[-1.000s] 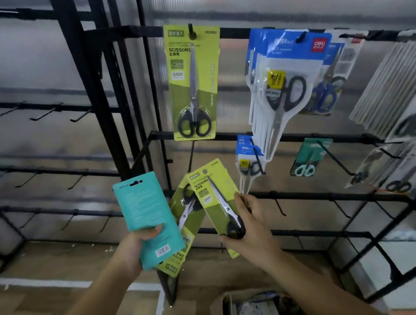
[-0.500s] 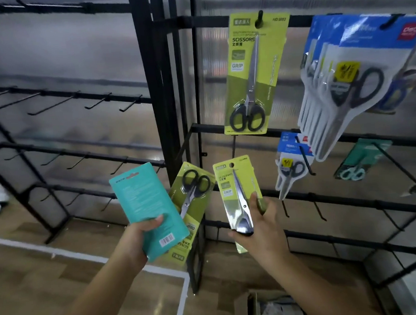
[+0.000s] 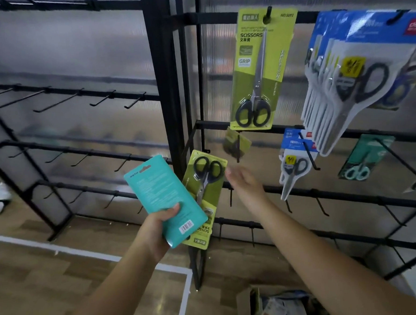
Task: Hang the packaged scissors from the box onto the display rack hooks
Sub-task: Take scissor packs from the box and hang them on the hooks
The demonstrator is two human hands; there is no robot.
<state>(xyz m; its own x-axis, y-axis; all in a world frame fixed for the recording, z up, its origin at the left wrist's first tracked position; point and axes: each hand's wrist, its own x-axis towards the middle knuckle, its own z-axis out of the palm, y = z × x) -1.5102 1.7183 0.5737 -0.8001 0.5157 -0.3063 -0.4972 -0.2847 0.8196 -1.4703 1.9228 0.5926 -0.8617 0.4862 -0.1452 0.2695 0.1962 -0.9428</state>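
Change since half a second ago: the green card of scissors formerly in the right hand (image 3: 244, 183) has left it — a blurred green card (image 3: 236, 143) now sits against a black wire hook just below the hanging pack; whether it hangs or falls cannot be told.

Right hand: released, fingers straight, holding nothing, just below that blurred card.

Left hand (image 3: 158, 229): grasping two packs together — a teal card pack, back outward (image 3: 166, 201), in front; a lime-green card with black-handled scissors, upside down (image 3: 205, 194), behind.

Black metal display rack (image 3: 164, 92): one tall lime-green scissors pack (image 3: 260, 69) on a top hook; blue-and-white scissors packs (image 3: 350, 75) in a row to its right.

Open cardboard box (image 3: 250, 305): on the floor, lower right.
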